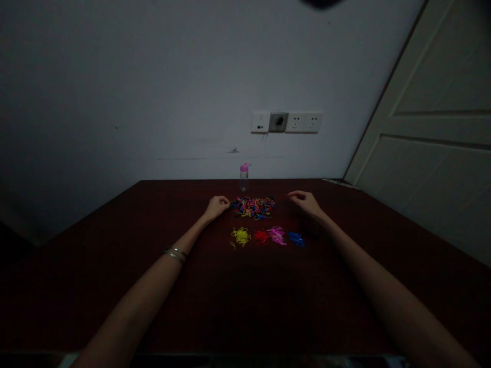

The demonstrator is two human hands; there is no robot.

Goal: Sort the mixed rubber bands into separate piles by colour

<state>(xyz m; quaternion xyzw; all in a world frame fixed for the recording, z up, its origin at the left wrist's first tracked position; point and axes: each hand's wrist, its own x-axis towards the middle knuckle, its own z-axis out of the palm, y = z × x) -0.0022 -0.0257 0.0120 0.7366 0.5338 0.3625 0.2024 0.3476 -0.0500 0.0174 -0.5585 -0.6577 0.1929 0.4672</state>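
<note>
**Across a dark red tabletop (207, 296), mixed heap of small coloured loops (253, 207) with four single-colour piles on its near side**

Clock centre: the mixed heap. At nine o'clock, left hand (217, 207), fingers curled inward, tips right at the heap's edge. Thumb and forefinger near each other; cannot tell whether pressed together, slightly apart or clamped on a loop. At three o'clock, right hand (306, 201), fingers bent and aimed toward nine, with a strip of bare tabletop between fingertips and heap. Too dim and small for reading this grip; cannot tell whether closed on something or merely bent. At eight o'clock, around the left wrist, silvery bracelet (176, 253).

Between seven and four, all in one row: yellow pile (241, 236) at seven, with one loose yellow piece (232, 245) just beside it; red pile (261, 236) at about half past five; pink pile (276, 235) at five, just beside the red; blue pile (296, 238) at four, near the pink.

Just before twelve, behind the heap, upright clear bottle (244, 180) with pink cap (244, 167). Farther back, pale wall (153, 92), with socket panel (303, 122) at one o'clock and panelled door (429, 92) at two.
</note>
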